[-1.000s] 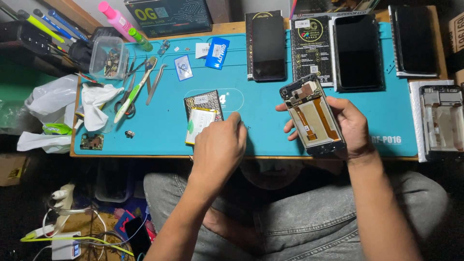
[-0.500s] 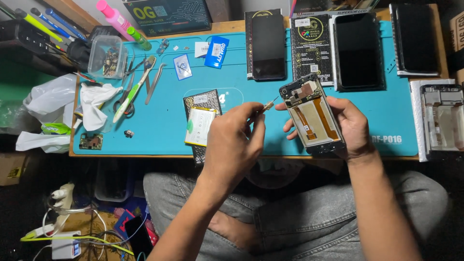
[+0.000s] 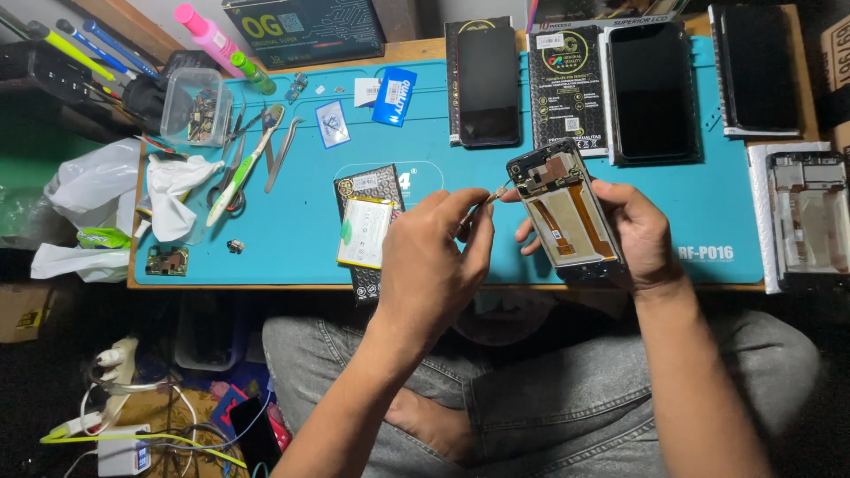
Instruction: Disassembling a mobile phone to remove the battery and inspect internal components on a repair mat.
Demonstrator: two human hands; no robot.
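The left hand (image 3: 434, 265), which a second ago lay flat near the battery (image 3: 365, 232), now pinches a thin tool (image 3: 484, 201) to the opened phone (image 3: 567, 212) gripped in the right hand (image 3: 633, 232) above the desk (image 3: 708, 204).

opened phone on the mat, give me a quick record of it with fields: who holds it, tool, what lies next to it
thing: opened phone, back off, insides showing
right hand: holds the phone tilted above the blue mat
left hand: pinches a thin tool, tip at the phone's top corner
nearby left: battery lying on a black packet
nearby behind: two dark screens
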